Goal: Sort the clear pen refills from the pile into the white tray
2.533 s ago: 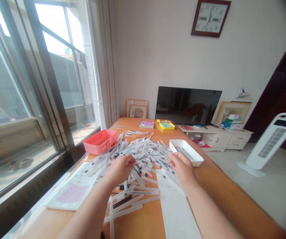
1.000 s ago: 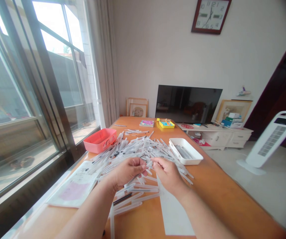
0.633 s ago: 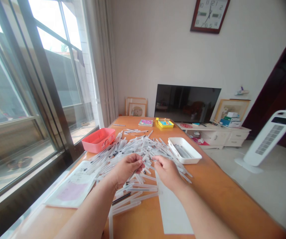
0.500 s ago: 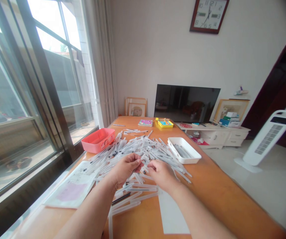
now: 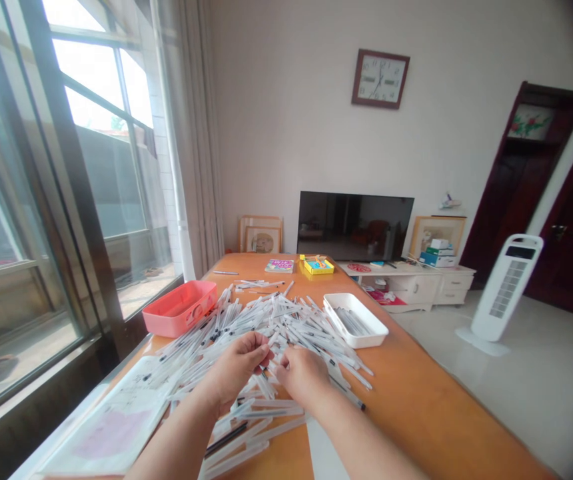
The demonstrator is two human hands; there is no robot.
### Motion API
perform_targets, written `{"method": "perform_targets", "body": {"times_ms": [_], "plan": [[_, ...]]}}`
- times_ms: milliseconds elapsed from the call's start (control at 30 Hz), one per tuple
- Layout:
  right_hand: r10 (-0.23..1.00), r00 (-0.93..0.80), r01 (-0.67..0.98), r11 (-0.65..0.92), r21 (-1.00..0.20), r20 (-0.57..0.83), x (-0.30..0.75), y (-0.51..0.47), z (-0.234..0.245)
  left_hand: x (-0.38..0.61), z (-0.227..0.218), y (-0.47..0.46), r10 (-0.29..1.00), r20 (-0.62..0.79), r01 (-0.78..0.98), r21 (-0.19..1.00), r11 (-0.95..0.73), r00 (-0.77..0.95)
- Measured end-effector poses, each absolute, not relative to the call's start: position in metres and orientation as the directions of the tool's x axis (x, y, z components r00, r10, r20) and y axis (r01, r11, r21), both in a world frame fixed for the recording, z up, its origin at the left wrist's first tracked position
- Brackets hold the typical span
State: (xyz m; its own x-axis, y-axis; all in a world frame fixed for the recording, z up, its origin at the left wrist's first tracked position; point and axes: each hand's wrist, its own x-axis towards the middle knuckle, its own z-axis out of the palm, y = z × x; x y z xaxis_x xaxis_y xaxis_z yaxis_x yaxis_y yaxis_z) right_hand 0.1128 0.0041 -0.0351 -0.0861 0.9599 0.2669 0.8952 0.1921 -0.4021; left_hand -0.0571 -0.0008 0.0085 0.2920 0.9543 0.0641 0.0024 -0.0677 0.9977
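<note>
My left hand [image 5: 244, 360] is closed in a pinch, thumb against the fingers, over a wide heap of translucent pen barrels [image 5: 246, 320]. Close beside it, my right hand [image 5: 302, 377] is also closed, its fingertips curled toward the left ones. What the fingertips hold is small and partly hidden; a dark tip shows just below the left fingers. A black-ended pen [image 5: 351, 395] sticks out past the right wrist; whether the hand holds it cannot be told. Below the hands lie loose clear barrels [image 5: 246, 453] and a black one [image 5: 226, 438].
A red basket [image 5: 181, 310] stands left of the heap, and a white tray [image 5: 384, 333] with grey refill-like sticks stands right. A printed sheet [image 5: 111, 427] lies at left, white paper [image 5: 324, 453] under the right forearm. A booklet [image 5: 280, 266] and yellow box [image 5: 318, 265] sit at the far end.
The view has tilted up and shifted slightly right, so the table appears lower. Both hands remain pinched close together. A black-ended pen now shows beyond my right wrist.
</note>
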Motion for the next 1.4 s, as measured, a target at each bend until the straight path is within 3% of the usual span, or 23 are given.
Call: {"method": "perform_targets", "body": {"times_ms": [200, 300, 533, 833, 1400], "plan": [[0.938, -0.103, 0.851, 0.255, -0.459, 0.33, 0.116, 0.003, -0.037, -0.056, 0.012, -0.002, 0.956, 0.053, -0.004, 0.999, -0.054, 0.289], [0.937, -0.057, 0.782, 0.256, -0.568, 0.344, 0.121, 0.001, -0.032, -0.056, 0.015, -0.003, 0.955, 0.051, -0.002, 0.999, -0.053, 0.293], [0.954, 0.034, 0.36, 0.267, -0.894, 0.299, 0.137, 0.001, -0.017, -0.055, 0.016, -0.005, 0.935, 0.003, 0.049, 0.999, -0.022, 0.355], [0.983, 0.02, -0.004, 0.18, -0.984, 0.18, 0.152, -0.013, 0.007, -0.054, 0.019, -0.009, 0.917, 0.002, 0.089, 0.995, -0.042, 0.4], [0.971, -0.057, 0.069, 0.236, -0.969, 0.232, 0.145, -0.023, 0.014, -0.056, 0.022, -0.013, 0.906, 0.011, 0.121, 0.99, -0.068, 0.423]]}}
